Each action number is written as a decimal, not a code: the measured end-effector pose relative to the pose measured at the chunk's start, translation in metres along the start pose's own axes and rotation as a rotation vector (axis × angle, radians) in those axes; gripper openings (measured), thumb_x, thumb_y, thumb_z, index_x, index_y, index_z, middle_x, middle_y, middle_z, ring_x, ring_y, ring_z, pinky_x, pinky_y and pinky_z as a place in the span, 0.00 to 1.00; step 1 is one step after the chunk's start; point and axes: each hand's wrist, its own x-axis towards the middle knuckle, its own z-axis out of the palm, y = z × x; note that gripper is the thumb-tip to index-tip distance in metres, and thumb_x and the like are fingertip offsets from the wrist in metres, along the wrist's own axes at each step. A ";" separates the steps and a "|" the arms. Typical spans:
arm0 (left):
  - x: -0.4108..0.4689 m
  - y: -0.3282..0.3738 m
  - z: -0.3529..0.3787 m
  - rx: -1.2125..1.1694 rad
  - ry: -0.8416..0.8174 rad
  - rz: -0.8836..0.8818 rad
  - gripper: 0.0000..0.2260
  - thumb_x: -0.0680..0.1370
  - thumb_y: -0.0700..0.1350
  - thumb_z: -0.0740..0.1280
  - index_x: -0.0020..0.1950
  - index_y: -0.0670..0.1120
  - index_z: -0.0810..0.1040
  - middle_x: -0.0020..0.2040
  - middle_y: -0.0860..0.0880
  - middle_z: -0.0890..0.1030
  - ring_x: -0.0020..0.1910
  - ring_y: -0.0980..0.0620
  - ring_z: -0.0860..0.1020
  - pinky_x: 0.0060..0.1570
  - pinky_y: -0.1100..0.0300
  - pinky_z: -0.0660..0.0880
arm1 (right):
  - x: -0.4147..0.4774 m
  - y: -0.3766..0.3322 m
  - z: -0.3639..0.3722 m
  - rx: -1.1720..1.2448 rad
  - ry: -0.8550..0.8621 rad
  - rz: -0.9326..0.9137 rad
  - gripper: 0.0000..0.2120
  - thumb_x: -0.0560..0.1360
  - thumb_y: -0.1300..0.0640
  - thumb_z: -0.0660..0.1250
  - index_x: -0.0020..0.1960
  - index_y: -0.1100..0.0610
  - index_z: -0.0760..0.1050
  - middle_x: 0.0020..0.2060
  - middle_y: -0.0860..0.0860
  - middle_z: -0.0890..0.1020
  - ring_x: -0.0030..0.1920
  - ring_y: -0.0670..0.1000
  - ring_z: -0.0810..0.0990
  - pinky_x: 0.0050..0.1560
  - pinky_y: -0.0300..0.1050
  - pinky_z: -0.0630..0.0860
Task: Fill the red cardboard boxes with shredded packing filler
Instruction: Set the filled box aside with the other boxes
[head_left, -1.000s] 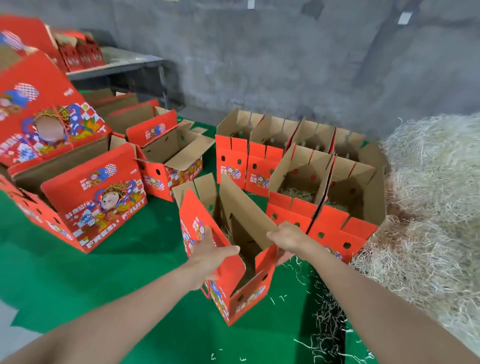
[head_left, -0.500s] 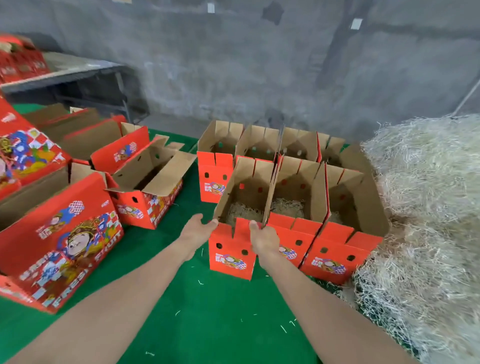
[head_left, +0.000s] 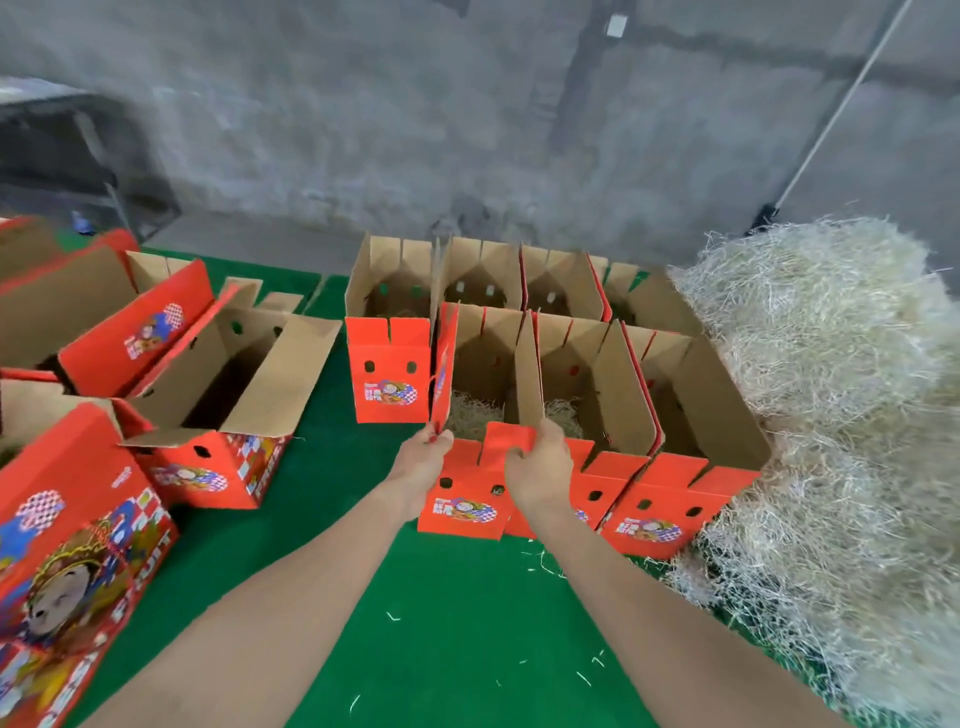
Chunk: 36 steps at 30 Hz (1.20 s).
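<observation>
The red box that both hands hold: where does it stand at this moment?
In the head view, the red box stands at centre on the green mat, at the left end of the front row, beside a neighbouring box on its right.

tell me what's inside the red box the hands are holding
Pale shredded filler covers the visible floor of the red box. The near part of the floor is hidden behind its front flap, the left hand and the right hand.

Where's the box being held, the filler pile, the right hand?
held red box (head_left: 469, 512), head view, printed front panel
shredded filler pile (head_left: 831, 395), head view, middle of the heap
right hand (head_left: 537, 467), head view, back of the hand
</observation>
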 end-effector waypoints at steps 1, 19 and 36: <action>0.004 0.001 0.001 0.001 0.007 0.003 0.21 0.81 0.48 0.58 0.75 0.51 0.60 0.71 0.48 0.69 0.69 0.46 0.67 0.71 0.47 0.60 | -0.005 0.000 0.002 -0.061 0.002 -0.129 0.24 0.74 0.66 0.60 0.70 0.58 0.62 0.65 0.57 0.67 0.45 0.51 0.73 0.40 0.39 0.69; -0.023 0.014 -0.031 0.109 -0.075 -0.021 0.17 0.83 0.49 0.54 0.72 0.51 0.63 0.50 0.54 0.78 0.52 0.53 0.75 0.55 0.53 0.68 | 0.019 -0.032 0.016 -0.688 -0.499 -0.249 0.32 0.75 0.61 0.60 0.75 0.46 0.52 0.74 0.54 0.50 0.72 0.60 0.56 0.65 0.54 0.68; -0.086 0.037 -0.313 1.074 0.707 0.282 0.17 0.78 0.47 0.63 0.66 0.45 0.72 0.57 0.43 0.80 0.54 0.44 0.79 0.51 0.55 0.74 | -0.029 -0.143 0.192 -0.343 -0.628 -0.483 0.16 0.77 0.60 0.58 0.64 0.62 0.67 0.59 0.58 0.74 0.58 0.58 0.74 0.57 0.49 0.72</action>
